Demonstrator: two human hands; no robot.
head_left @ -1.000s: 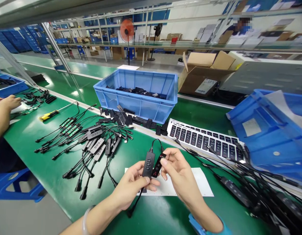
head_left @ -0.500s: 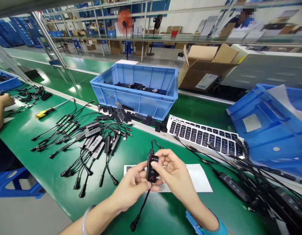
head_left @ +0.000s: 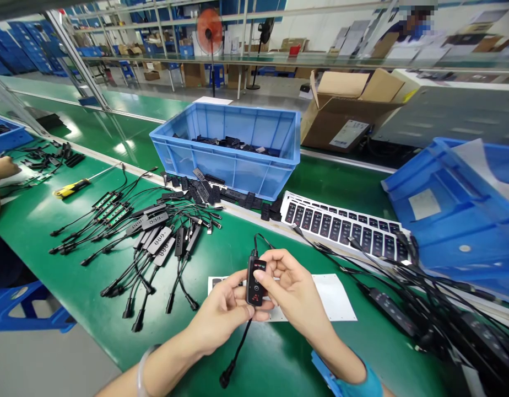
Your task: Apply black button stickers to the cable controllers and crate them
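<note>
A black cable controller [head_left: 255, 295] with red and white markings on its face is held upright above the table. My left hand [head_left: 227, 306] grips it from the left and below, fingers behind it. My right hand [head_left: 285, 284] is closed at its right side, the thumb pressed on the upper part of its face. One cable rises from its top, and another hangs down to a black plug [head_left: 226, 376]. Beneath my hands lies a white label sheet [head_left: 335, 298], with a few black labels showing at its left end.
Grey controllers with cables [head_left: 159, 240] lie to the left, by a yellow screwdriver [head_left: 72, 188]. Behind stands a blue bin [head_left: 225, 165] of black parts. Label sheets [head_left: 345, 229], finished-looking controllers [head_left: 390, 311] and another blue bin [head_left: 456, 209] are on the right. A co-worker's hand [head_left: 4, 167] shows far left.
Both hands keep almost the same hold on the controller. The whole view has shifted very slightly.
</note>
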